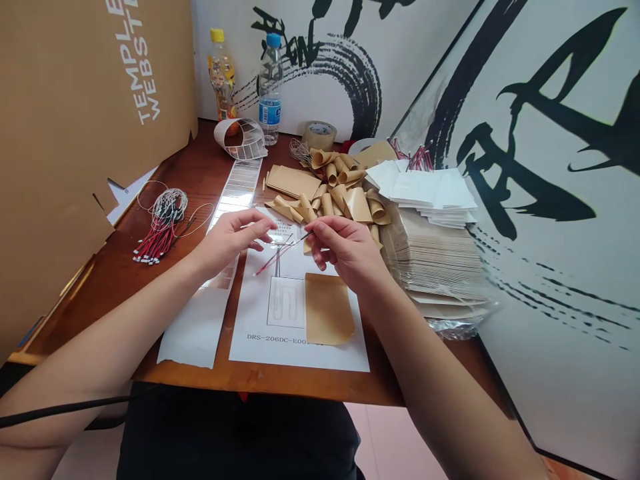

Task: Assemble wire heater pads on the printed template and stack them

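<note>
The right hand (347, 253) has its fingers (314, 230) pinched on one end of a thin red-and-black wire (280, 255), whose long axis slants toward the person's left and body. The left hand (229, 241) curls just beside it (whether it touches the wire is hard to tell). Below lies a printed sheet (300, 357) reading "DRS-206DC-E00", the rest hidden, with a tan film patch (327, 310) on it. Curled tan film pieces (345, 200) crowd the worktop (195, 173) beyond, a bundle of red-and-black leads (160, 230) lies left, and a carton (65, 133) reads "TEMPLE WEBSTER".
</note>
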The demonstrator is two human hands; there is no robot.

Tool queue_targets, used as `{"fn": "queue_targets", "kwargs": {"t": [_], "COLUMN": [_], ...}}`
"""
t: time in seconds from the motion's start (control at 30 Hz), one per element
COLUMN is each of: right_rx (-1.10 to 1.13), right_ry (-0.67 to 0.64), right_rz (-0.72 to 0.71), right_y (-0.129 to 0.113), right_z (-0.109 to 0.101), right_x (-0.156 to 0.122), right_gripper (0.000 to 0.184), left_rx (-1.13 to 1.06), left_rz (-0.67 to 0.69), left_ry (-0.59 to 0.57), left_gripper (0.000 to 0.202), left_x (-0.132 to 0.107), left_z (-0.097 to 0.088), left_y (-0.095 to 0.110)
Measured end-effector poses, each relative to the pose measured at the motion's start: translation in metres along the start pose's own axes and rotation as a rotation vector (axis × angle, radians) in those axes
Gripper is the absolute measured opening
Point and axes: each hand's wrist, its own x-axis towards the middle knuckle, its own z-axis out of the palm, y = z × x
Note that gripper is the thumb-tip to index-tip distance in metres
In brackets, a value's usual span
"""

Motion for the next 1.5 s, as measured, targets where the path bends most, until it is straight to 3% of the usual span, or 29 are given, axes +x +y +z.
{"fn": "queue_targets", "kwargs": {"t": [0.13,0.3,0.4,0.5,0.63,0.77,0.97,1.03,1.3,1.5], "right_rx": [0.023,0.097,0.154,0.206,0.170,0.041,0.050,0.107,0.195,0.173], "right_ry": [0.018,0.088,0.120,0.126,0.095,0.055,-0.296,-0.351,-0.457,-0.423], "right_rz": [0.003,0.031,0.071,0.122,0.203,0.177,0.196,0.201,0.265,0.237], "right_y": [0.001,-0.001,-0.003,-0.006,-0.009,-0.009,-0.004,-0.002,-0.002,-0.007], "right_z": [-0.001,-0.004,-0.004,-0.002,-0.001,-0.001,0.011,0.017,0.020,0.010], "right_x": [0.001,0.003,0.004,0.003,0.001,-0.002,-0.013,-0.016,-0.015,-0.014], "right_gripper": [0.040,0.045,0.049,0.049,0.048,0.049,0.045,0.044,0.052,0.032], "left_rx": [0.045,0.032,-0.057,-0.025,-0.024,-0.138,-0.322,-0.347,-0.353,-0.322], "left_rz": [-0.002,0.201,0.296,0.345,0.291,0.175,0.043,0.016,-0.019,-0.006], "left_ry": [0.079,-0.070,-0.137,-0.044,0.061,-0.018,-0.161,-0.171,-0.146,-0.130], "left_gripper": [0.049,0.066,0.055,0.030,0.024,0.038,0.034,0.033,0.035,0.036], "left_x": [0.001,0.002,-0.002,-0.007,-0.010,-0.009,-0.008,-0.008,-0.006,-0.003], "left_z": [-0.003,-0.011,-0.010,-0.005,-0.005,-0.005,0.001,0.002,-0.003,-0.009], "left_y": [-0.002,0.000,0.006,0.015,0.020,0.020,0.015,0.015,0.013,0.009]}}
